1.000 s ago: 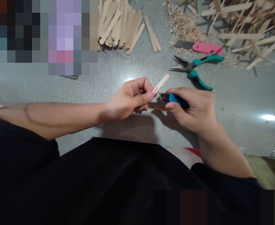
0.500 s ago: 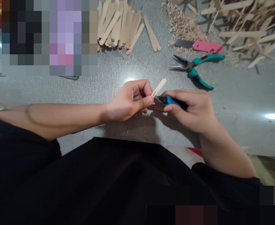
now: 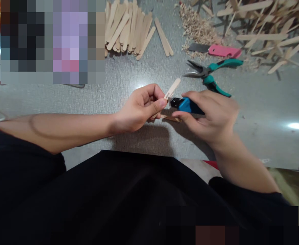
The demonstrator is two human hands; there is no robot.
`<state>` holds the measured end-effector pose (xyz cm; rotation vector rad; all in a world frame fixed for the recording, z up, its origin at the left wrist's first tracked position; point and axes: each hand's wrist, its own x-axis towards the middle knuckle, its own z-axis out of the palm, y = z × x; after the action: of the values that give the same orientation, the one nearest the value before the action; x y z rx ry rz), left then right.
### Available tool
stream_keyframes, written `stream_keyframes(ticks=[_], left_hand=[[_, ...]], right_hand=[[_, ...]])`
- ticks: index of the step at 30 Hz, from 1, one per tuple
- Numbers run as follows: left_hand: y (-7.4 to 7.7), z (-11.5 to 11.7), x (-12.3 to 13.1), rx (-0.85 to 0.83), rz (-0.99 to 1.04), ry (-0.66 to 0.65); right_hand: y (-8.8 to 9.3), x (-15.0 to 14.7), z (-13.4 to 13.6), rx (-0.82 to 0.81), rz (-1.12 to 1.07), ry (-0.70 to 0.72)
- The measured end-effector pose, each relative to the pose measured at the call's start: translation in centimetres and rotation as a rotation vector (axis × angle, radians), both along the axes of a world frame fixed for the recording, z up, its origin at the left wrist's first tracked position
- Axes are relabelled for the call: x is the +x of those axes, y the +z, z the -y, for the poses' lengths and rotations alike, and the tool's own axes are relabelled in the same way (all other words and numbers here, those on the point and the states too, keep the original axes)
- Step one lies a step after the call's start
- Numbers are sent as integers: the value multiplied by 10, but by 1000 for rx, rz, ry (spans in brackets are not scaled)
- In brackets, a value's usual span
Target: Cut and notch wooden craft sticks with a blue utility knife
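Observation:
My left hand (image 3: 145, 107) pinches a wooden craft stick (image 3: 173, 87) between thumb and fingers. The stick slants up to the right, with a small slot or cut visible near my fingertips. Wrapped in my right hand (image 3: 210, 114) is a blue and black utility knife (image 3: 184, 104), its front end pointing left at the stick. The blade is too small and blurred to make out clearly. Below the knife, another wooden piece (image 3: 171, 118) shows on the table, partly covered by my hands.
Teal-handled long-nose pliers (image 3: 204, 72) lie spread just beyond my right hand. Behind them are a pink-handled blade (image 3: 224, 50) and a heap of wood shavings (image 3: 199, 22). Craft sticks (image 3: 129, 30) are stacked at the back; loose sticks (image 3: 264, 36) pile up at the back right.
My right hand has tilted and drawn the knife slightly away from the stick. The stick has shifted a little upward in my left hand, and more of the wooden piece below shows.

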<state>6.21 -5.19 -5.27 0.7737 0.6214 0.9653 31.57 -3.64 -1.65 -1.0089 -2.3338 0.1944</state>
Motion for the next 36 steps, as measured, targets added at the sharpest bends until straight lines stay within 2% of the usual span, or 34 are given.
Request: stream_keyframes(ticks=[8, 13, 19, 24, 31, 36], left_hand=[[-1, 0, 1, -58, 6, 39], [-1, 0, 1, -42, -7, 38], [-3, -1, 3, -50, -10, 57], [-2, -3, 1, -50, -9, 43], [0, -2, 1, -68, -5, 40], [-2, -2, 0, -47, -4, 14]], right_hand=[[-5, 1, 4, 108, 6, -47], [-10, 3, 5, 77, 41, -95], [-13, 1, 4, -2, -48, -87], [-8, 4, 1, 50, -157, -164], [-3, 5, -3, -146, -84, 24], [-5, 6, -3, -194, -41, 16]])
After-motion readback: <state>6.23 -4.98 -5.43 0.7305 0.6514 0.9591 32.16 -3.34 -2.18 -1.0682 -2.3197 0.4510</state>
